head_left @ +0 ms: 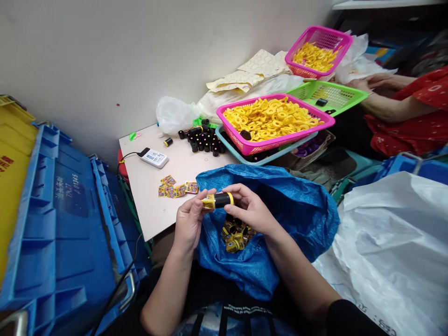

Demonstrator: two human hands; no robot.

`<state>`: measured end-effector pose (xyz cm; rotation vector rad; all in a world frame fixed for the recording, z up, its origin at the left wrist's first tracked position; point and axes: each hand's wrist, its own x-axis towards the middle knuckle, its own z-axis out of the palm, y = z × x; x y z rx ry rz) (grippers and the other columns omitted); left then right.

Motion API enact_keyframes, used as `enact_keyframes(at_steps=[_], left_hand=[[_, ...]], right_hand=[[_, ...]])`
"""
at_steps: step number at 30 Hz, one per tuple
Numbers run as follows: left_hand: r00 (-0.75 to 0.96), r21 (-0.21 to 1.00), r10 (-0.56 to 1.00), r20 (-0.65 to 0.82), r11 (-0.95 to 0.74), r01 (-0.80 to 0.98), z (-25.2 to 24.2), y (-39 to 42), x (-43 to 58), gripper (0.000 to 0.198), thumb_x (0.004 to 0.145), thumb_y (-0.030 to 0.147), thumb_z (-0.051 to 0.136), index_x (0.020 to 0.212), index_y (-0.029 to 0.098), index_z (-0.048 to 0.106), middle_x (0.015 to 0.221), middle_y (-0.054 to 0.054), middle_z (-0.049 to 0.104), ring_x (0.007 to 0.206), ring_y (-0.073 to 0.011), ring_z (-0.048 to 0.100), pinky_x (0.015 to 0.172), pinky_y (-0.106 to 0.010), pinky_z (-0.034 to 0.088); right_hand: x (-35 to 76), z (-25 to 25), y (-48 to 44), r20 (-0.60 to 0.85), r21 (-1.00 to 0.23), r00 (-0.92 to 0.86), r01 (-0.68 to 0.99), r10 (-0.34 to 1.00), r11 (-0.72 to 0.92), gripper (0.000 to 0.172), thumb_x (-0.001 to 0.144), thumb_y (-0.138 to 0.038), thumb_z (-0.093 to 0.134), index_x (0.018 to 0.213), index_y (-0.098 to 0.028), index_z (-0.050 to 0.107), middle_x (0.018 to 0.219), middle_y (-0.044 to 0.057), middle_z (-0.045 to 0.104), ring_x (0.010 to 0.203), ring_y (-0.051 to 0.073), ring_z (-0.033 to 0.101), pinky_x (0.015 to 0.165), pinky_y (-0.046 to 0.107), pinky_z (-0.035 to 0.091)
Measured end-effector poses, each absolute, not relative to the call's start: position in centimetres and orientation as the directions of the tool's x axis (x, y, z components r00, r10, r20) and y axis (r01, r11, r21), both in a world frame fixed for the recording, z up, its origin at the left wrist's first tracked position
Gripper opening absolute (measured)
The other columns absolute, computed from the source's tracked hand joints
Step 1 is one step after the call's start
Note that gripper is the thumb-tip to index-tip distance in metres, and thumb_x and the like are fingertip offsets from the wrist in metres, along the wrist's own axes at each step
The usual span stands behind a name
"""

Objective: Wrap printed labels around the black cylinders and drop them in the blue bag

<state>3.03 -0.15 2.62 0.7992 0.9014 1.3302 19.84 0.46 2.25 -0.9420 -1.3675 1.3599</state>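
Steadily, the left hand (189,223) and the right hand (250,210) meet over the open mouth of a blue woven bag (301,219), holding a black cylinder (220,200) level between them. The left fingers (206,193) close on its end wrapped in yellow print, while the right fingers (241,189) pinch the black body near a yellow band. A light fingertip hold like this seems right: even pressure and a level cylinder should keep the yellow wrap from slipping or creasing. Both forearms rise from below, elbows well apart, wrists turned inward.

Beneath the hands, a heap of yellow-and-black cylinders (236,235) lies inside the bag. On the pale surface (147,210) just beyond are small printed yellow labels (177,189) and, farther off, upright black cylinders (205,142). A pink basket (276,143) of yellow rings sits beside them. A co-worker's hands (373,81) work at the far right.
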Motion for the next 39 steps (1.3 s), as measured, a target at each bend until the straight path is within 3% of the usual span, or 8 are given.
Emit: enact_keyframes(at_steps=[5, 9, 13, 16, 19, 32, 36, 39], left_hand=[[0.033, 0.950, 0.996, 0.080, -0.066, -0.304, 2.2, -0.1, 2.7, 0.026, 0.072, 0.039, 0.074, 0.092, 0.022, 0.075, 0.111, -0.009, 0.070, 0.109, -0.0238, 0.062, 0.094, -0.035, 0.048], [0.030, 0.958, 0.997, 0.077, -0.065, -0.279, 2.7, -0.1, 2.4, 0.043, 0.069, 0.031, 0.077, 0.110, 0.026, 0.067, 0.099, -0.004, 0.069, 0.088, -0.0167, 0.066, 0.074, -0.026, 0.055], [0.172, 0.956, 0.985, -0.024, 0.073, -0.284, 3.5, -0.3, 2.3, 0.034, 0.065, 0.029, 0.080, 0.095, 0.019, 0.068, 0.085, -0.003, 0.068, 0.067, -0.0131, 0.064, 0.056, -0.022, 0.054], [0.202, 0.920, 0.972, -0.117, 0.183, -0.346, 3.6, -0.4, 2.6, 0.036, 0.061, 0.028, 0.082, 0.092, 0.017, 0.068, 0.084, -0.003, 0.068, 0.065, -0.0128, 0.065, 0.055, -0.022, 0.054], [0.242, 0.875, 0.952, -0.188, 0.274, -0.400, 3.4, -0.5, 3.0, 0.037, 0.057, 0.029, 0.084, 0.088, 0.016, 0.067, 0.078, -0.003, 0.068, 0.064, -0.0130, 0.065, 0.056, -0.022, 0.056], [0.286, 0.827, 0.933, -0.217, 0.332, -0.454, 2.4, -0.3, 3.5, 0.041, 0.058, 0.032, 0.083, 0.088, 0.018, 0.060, 0.075, 0.001, 0.066, 0.060, -0.0111, 0.064, 0.057, -0.022, 0.053], [0.323, 0.891, 0.939, -0.117, 0.243, -0.383, 2.2, -0.7, 4.2, 0.048, 0.065, 0.034, 0.080, 0.105, 0.022, 0.056, 0.074, 0.001, 0.067, 0.064, -0.0118, 0.063, 0.059, -0.021, 0.049], [0.350, 0.980, 0.936, -0.047, 0.111, -0.164, 1.6, 0.2, 3.3, 0.040, 0.075, 0.043, 0.070, 0.108, 0.021, 0.063, 0.081, -0.005, 0.070, 0.071, -0.0164, 0.064, 0.063, -0.025, 0.048]], right_hand=[[19.7, 2.0, 0.4, 0.126, -0.991, -0.238, -0.070, 0.963, 0.113, 0.039, 0.075, -0.039, 0.072, 0.106, -0.022, 0.057, 0.105, 0.007, 0.067, 0.095, 0.020, 0.063, 0.078, 0.032, 0.048], [19.4, 2.0, 0.4, 0.161, -0.983, -0.225, -0.128, 0.961, 0.135, 0.038, 0.073, -0.039, 0.075, 0.105, -0.024, 0.060, 0.109, 0.006, 0.067, 0.103, 0.022, 0.061, 0.087, 0.036, 0.047], [19.2, 1.8, 0.3, 0.213, -0.966, -0.273, -0.205, 0.938, 0.160, 0.045, 0.067, -0.046, 0.077, 0.104, -0.026, 0.062, 0.122, 0.008, 0.059, 0.116, 0.025, 0.054, 0.091, 0.038, 0.046], [18.7, 1.5, 0.3, 0.161, -0.937, -0.356, -0.348, 0.920, 0.029, 0.050, 0.074, -0.062, 0.063, 0.107, -0.025, 0.059, 0.116, 0.007, 0.059, 0.106, 0.022, 0.057, 0.085, 0.036, 0.049], [18.1, 1.3, 0.5, 0.111, -0.931, -0.313, -0.365, 0.943, -0.012, 0.043, 0.076, -0.060, 0.062, 0.097, -0.024, 0.056, 0.099, 0.004, 0.058, 0.091, 0.017, 0.058, 0.078, 0.031, 0.049], [18.4, 1.2, 0.9, 0.195, -0.974, -0.290, -0.172, 0.937, 0.149, 0.037, 0.078, -0.057, 0.062, 0.093, -0.023, 0.056, 0.092, 0.004, 0.058, 0.089, 0.018, 0.057, 0.078, 0.032, 0.049], [20.0, 2.1, 0.1, 0.284, -0.937, -0.399, 0.078, 0.872, 0.341, 0.039, 0.073, -0.046, 0.072, 0.105, -0.024, 0.062, 0.104, 0.007, 0.063, 0.100, 0.023, 0.059, 0.089, 0.038, 0.047], [23.2, 2.6, -0.7, 0.190, -0.883, -0.364, 0.343, 0.912, 0.321, 0.030, 0.078, -0.039, 0.069, 0.105, -0.025, 0.064, 0.103, 0.008, 0.067, 0.094, 0.024, 0.063, 0.085, 0.040, 0.050]])
